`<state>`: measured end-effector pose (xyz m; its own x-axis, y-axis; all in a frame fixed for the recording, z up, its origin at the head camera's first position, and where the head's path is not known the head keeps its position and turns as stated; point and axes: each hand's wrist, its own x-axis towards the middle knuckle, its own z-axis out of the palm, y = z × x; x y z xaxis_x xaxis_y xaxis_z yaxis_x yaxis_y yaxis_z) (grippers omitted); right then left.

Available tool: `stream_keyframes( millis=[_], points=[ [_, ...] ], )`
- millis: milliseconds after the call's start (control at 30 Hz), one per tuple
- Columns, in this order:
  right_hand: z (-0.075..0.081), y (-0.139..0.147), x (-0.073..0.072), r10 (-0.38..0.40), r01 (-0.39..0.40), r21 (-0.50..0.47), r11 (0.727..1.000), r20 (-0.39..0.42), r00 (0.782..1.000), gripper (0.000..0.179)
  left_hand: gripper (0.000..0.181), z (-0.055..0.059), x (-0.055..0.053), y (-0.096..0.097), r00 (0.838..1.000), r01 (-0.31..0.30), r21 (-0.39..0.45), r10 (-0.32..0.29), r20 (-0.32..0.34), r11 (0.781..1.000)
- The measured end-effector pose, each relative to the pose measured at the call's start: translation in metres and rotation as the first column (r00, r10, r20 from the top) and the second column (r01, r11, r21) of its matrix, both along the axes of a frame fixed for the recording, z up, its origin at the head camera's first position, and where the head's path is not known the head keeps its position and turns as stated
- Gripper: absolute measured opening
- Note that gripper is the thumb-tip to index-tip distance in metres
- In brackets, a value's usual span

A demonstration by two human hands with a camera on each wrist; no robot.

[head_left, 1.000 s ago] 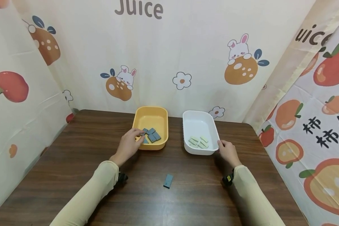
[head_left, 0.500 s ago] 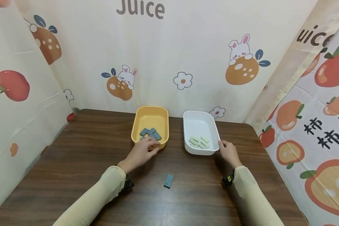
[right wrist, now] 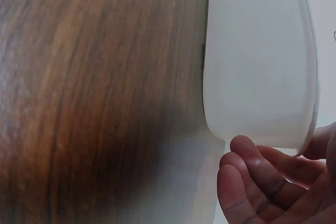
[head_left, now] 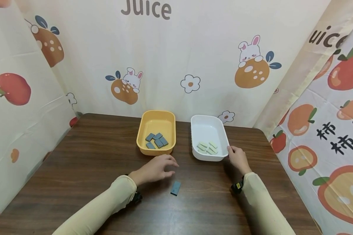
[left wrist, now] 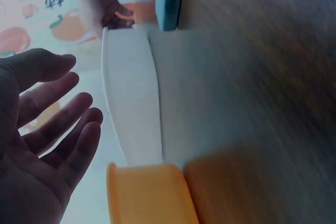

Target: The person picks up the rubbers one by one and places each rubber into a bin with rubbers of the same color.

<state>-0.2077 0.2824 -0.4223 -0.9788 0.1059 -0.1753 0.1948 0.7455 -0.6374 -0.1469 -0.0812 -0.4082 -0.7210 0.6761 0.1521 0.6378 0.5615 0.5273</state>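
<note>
My left hand (head_left: 157, 168) hovers over the table just in front of the yellow tray, fingers apart and loosely bent, holding nothing. A single blue-grey rectangular tile (head_left: 175, 188) lies on the wood just below its fingertips. Inside the yellow tray (head_left: 139, 132) are several blue-grey tiles (head_left: 159, 143) near its front end. My right hand (head_left: 238, 159) pinches the front right corner of the white tray (head_left: 207, 127), with the thumb at the rim in the right wrist view. Several pale green tiles (head_left: 210, 150) lie in that tray's front part.
Both trays stand side by side near the back edge of the dark wooden table (head_left: 85, 156), with a gap between them. A fruit-printed curtain (head_left: 170, 58) hangs close behind and along both sides.
My left hand has left the tiles in the yellow tray and come toward me and to the right, near the lone tile. My right hand has stayed at the white tray.
</note>
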Motion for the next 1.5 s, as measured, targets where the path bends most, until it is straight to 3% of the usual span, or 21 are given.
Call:
stream_keyframes(
  millis=[300, 533, 733, 833, 1067, 1500],
  points=[
    [0.001, -0.001, -0.001, -0.003, 0.003, -0.009, 1.000, -0.008, 1.000, 0.050, 0.023, -0.001, 0.009, 0.012, 0.989, 0.142, -0.069, -0.138, 0.051, 0.987],
    [0.000, -0.001, -0.001, -0.012, 0.012, -0.010, 1.000, -0.049, 0.999, 0.049, 0.024, -0.003, 0.016, 0.019, 0.969, 0.240, -0.190, -0.222, 0.109, 0.952],
    [-0.001, 0.000, 0.000, -0.019, 0.018, -0.020, 1.000, -0.058, 0.998, 0.049, 0.023, -0.008, 0.019, 0.023, 0.956, 0.285, -0.214, -0.262, 0.129, 0.935],
    [-0.001, 0.000, 0.001, -0.020, 0.019, -0.026, 0.999, -0.055, 0.998, 0.049, 0.024, -0.009, 0.021, 0.024, 0.952, 0.298, -0.227, -0.271, 0.144, 0.927],
    [0.000, 0.000, 0.002, -0.022, 0.022, -0.028, 0.999, -0.016, 1.000, 0.051, 0.024, -0.014, 0.021, 0.022, 0.949, 0.314, -0.268, -0.294, 0.113, 0.911],
    [-0.001, -0.001, 0.003, -0.024, 0.023, -0.025, 0.999, -0.009, 1.000, 0.051, 0.023, -0.018, 0.022, 0.023, 0.966, 0.256, -0.283, -0.236, 0.105, 0.924]
  ],
)
